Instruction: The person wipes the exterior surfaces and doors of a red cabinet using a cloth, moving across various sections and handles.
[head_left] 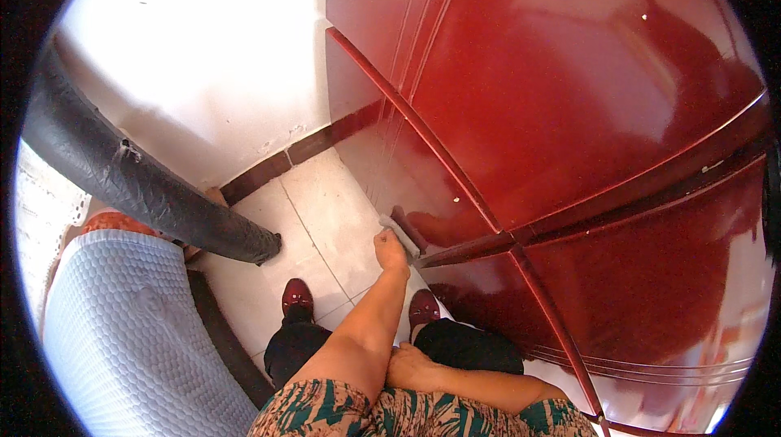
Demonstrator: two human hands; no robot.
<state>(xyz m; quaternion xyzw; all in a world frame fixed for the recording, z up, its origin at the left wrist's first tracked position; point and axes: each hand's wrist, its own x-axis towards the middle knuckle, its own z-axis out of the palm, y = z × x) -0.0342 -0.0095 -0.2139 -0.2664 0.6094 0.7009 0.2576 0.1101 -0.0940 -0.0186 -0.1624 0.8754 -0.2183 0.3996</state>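
- In the head view, grips a grey cloth-like pad (402, 235) in the clenched left hand (390, 251), just below centre toward 6 o'clock.
- Appears to hold that pad against the near edge of the glossy red unit (569, 120), spread from 12 round to 5 o'clock.
- Looks light, soft and pliable as a pad; likely bunches under pressure, with little risk of breaking.
- Best held across the thick middle, with the palm behind.
- Seems stiff and slick on the red side, judging by the shine; better steadied at a seam than on the smooth face.
- Rests the right hand (413, 368) near the left forearm, toward 6 o'clock by the lower rim, loosely curled; cannot tell about anything inside.
- Has pale floor tiles (321, 193) underfoot, with a dark wrapped tube (154, 172) at 9 o'clock and a pale-blue quilted cover (138, 323) at 8.
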